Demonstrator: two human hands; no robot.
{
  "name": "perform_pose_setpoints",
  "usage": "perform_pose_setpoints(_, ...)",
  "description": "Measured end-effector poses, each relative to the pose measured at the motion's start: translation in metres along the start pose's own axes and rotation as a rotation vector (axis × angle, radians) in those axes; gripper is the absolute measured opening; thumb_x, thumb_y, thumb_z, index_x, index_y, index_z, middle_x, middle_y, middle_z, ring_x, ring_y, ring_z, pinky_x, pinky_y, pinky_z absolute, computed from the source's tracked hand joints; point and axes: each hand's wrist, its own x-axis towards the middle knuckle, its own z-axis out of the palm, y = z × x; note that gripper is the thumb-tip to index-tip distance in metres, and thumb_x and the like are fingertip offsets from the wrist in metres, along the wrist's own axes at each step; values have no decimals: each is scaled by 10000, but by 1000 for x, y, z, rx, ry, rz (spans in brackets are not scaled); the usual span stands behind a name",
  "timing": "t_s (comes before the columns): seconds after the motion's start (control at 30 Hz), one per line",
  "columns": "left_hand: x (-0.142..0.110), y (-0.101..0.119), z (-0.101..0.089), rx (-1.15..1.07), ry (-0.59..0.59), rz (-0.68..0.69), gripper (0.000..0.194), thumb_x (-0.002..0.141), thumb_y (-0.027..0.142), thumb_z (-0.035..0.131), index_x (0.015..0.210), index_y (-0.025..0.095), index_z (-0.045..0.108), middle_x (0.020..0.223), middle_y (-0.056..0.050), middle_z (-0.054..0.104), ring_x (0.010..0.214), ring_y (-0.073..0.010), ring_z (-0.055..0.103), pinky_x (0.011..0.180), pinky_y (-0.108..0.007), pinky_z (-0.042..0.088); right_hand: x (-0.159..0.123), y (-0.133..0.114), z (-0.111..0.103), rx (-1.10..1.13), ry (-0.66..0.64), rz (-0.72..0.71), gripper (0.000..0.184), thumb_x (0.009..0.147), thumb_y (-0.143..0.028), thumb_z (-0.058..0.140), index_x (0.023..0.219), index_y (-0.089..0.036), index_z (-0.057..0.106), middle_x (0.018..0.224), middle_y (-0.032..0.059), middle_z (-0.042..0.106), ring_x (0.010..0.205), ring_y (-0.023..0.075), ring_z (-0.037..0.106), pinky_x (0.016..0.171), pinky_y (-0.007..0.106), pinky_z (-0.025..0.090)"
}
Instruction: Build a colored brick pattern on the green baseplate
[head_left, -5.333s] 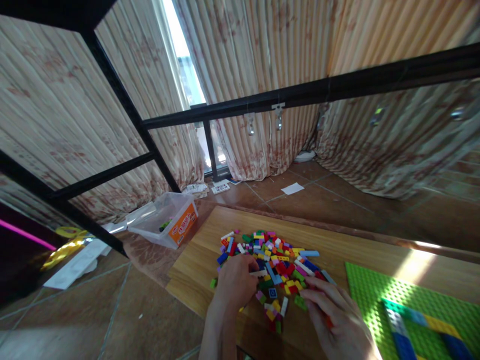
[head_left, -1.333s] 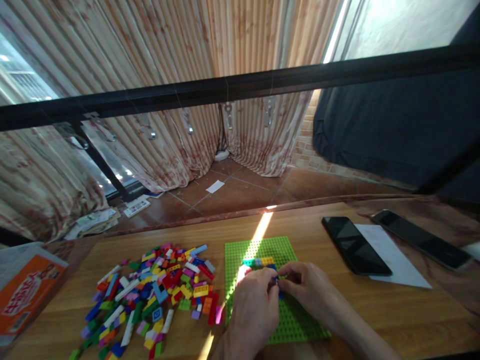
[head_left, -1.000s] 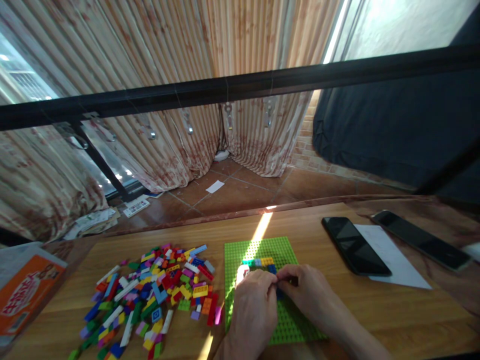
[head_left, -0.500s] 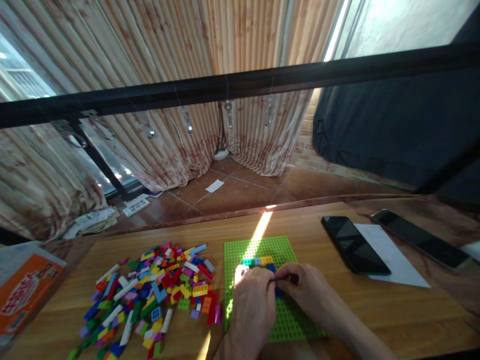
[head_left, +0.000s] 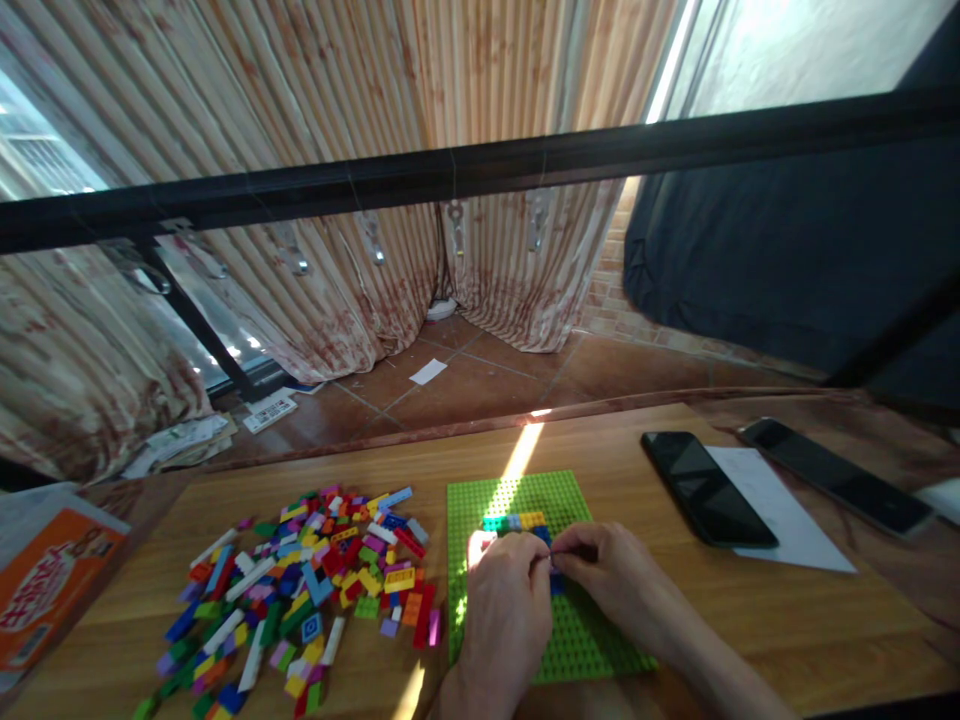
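Observation:
Both hands are together over a green studded baseplate (head_left: 577,655) on the wooden table. My left hand (head_left: 506,605) is curled, its fingertips bent down over the plate. My right hand (head_left: 604,565) pinches with thumb and forefinger right beside the left fingertips. Whatever lies between the fingers is too small and covered to name; a purplish bit shows there. Just beyond the fingers a row of teal, yellow and blue toy bricks (head_left: 525,522) sits on the plate. More blue shows under the right fingers, and the left hand hides part of the bricks.
A loose pile of coloured bricks (head_left: 300,590) lies left of the plate. To the right are a black phone (head_left: 709,490), a white sheet of paper (head_left: 814,535) and a second phone (head_left: 836,475). An orange-and-white bag (head_left: 52,585) stands at the left edge.
My right hand has shifted very slightly, its fingertips still pinched beside the left ones. Otherwise the hands, bricks and plate look the same; the view has moved a touch.

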Motion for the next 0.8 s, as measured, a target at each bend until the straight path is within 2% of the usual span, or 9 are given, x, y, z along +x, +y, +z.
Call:
perform_pose_setpoints(0.47,0,-1,2,53,-14,26,181,846,131,449,757,219,581,785,18,641,796,-179,571,867,-391,311,1,0,3,-30,-8,3,190,762,-242,566,774,-236,756,694,1,730,678,183,653,613,259,434)
perform_pose_setpoints(0.8,1,-1,3,42,-10,-10,205,861,140,422,759,215,583,790,4,638,795,-174,566,781,-323,351,1,-1,4,-31,5,34,179,772,-233,570,723,-233,742,681,-9,722,677,177,649,596,258,406)
